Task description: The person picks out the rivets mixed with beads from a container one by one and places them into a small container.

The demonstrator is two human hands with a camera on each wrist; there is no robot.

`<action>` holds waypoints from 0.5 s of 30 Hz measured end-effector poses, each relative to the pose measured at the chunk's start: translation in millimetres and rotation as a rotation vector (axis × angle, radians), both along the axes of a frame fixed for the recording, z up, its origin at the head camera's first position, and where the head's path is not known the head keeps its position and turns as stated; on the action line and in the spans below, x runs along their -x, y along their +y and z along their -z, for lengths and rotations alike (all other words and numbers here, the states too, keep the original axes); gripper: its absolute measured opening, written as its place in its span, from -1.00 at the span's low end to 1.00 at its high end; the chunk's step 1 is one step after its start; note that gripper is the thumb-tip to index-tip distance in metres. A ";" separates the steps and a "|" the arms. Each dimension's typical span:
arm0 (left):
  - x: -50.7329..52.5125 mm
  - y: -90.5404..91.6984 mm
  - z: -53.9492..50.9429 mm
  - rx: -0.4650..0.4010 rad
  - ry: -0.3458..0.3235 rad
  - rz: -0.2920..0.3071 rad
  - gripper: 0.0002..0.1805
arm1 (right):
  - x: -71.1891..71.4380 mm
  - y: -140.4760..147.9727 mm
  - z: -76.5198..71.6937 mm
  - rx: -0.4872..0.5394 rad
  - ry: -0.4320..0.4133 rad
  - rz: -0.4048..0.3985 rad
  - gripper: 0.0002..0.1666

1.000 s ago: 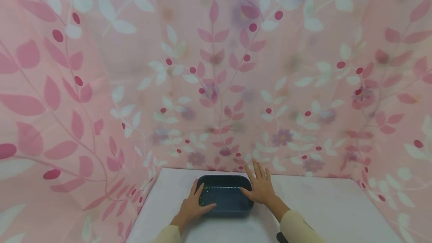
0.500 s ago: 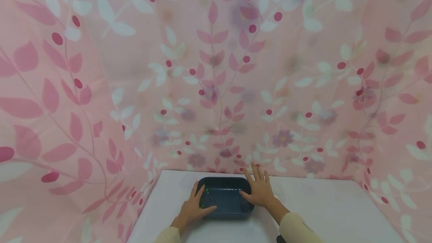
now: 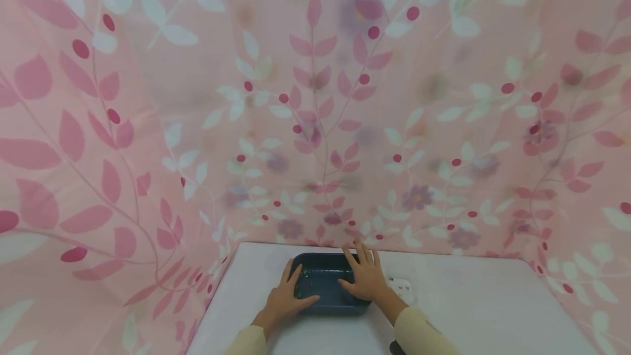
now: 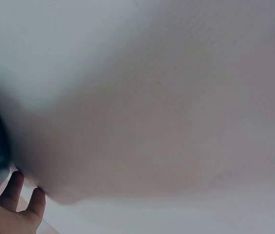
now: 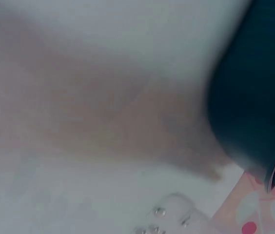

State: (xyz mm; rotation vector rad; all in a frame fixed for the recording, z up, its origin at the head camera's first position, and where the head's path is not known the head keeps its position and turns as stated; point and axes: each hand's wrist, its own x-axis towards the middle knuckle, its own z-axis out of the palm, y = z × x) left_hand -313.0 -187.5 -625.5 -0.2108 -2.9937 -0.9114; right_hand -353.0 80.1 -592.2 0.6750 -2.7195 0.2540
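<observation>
A dark blue rectangular dish (image 3: 325, 304) with raised sides sits on the white table in the head view. Small green pieces (image 3: 305, 273) lie at its left inside. My left hand (image 3: 286, 299) rests on the dish's left side, fingers spread and thumb reaching over the front part. Over the right side is my right hand (image 3: 367, 278), its fingers spread and fairly straight, thumb pointing inward; whether it touches the rim I cannot tell. In the right wrist view the dish's outer wall (image 5: 249, 87) shows at the right, and the left wrist view catches a few left fingers (image 4: 36, 204) beside the dish.
A clear piece with small shiny silver spots (image 3: 401, 287) lies on the white table (image 3: 473, 300) just right of the dish. Pink leaf-patterned cloth (image 3: 315, 125) hangs behind and at both sides. A dark object (image 3: 396, 348) shows by the right sleeve.
My right hand has shifted left, further over the dish, and the clear piece beside it shows more. The left hand stays at the dish's left side. The head view has moved slightly.
</observation>
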 end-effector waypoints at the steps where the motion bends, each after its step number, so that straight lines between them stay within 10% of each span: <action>1: -0.3 0.5 -1.4 0.002 0.005 0.002 0.17 | 0.0 -3.5 0.6 0.002 0.006 -0.004 0.08; 15: -3.6 1.3 -5.4 0.037 0.009 -0.011 0.20 | -6.9 -55.7 17.0 0.195 -0.030 -0.059 0.03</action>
